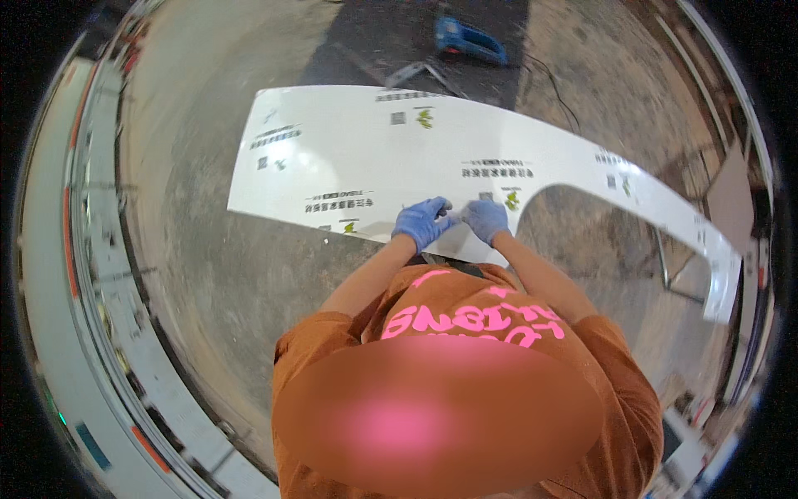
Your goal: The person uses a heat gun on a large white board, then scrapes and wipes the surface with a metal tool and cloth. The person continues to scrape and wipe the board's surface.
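A large white panel (332, 150) with a printed film-like surface lies in front of me. It narrows to the right, where a curved cut-out forms an arm. Both of my hands wear blue gloves and meet over the panel's near edge. My left hand (421, 223) is closed, its thumb and fingers bent toward the right. Close beside it, my right hand (486, 219) is closed too, fingertips pointing at the left ones. Whatever sits between the fingertips is too small to make out.
Beyond the panel, a blue power tool (471, 41) rests on a dark surface (357, 50), with a black cable (559, 87) trailing right. A metal bracket-like frame (424, 73) stands behind the panel. Long pale machinery (104, 274) runs along the left. Thin metal legs (665, 258) show below the panel's right arm.
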A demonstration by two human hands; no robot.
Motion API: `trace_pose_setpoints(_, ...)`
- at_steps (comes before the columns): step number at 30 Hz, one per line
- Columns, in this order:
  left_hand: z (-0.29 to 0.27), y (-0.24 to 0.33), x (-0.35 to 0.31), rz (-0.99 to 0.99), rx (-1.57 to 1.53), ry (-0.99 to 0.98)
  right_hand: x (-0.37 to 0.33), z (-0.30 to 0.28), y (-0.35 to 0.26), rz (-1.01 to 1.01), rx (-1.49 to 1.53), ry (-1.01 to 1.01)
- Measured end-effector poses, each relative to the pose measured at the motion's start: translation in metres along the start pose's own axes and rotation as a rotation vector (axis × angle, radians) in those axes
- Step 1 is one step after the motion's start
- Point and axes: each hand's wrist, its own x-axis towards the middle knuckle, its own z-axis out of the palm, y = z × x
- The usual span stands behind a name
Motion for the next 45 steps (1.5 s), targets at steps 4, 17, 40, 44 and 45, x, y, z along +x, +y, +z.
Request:
trace_pose_setpoints(4,0.016,-0.054,-0.048,-0.158,0.308,0.178,-0.003,0.017,0.015,-0.009,0.190,0.128)
trace_pose_setpoints(17,-0.038,-0.073,-0.009,0.008,0.405,0.032,0.001,0.009,0.034,-0.032,0.599,-0.156)
trace_pose_setpoints(40,-0.036,-0.186,-0.083,-0.146,0.176,0.506,0.055,0.064,-0.088,-0.071,0.282,-0.085)
trace_pose_setpoints(44,-0.055,-0.204,-0.076,-0.168,0.115,0.420,0.056,0.059,-0.089,-0.037,0.150,-0.129)
trace_pose_setpoints(45,-0.060,-0.202,-0.072,-0.172,0.064,0.381,0.056,0.054,-0.090,-0.067,0.175,-0.122)
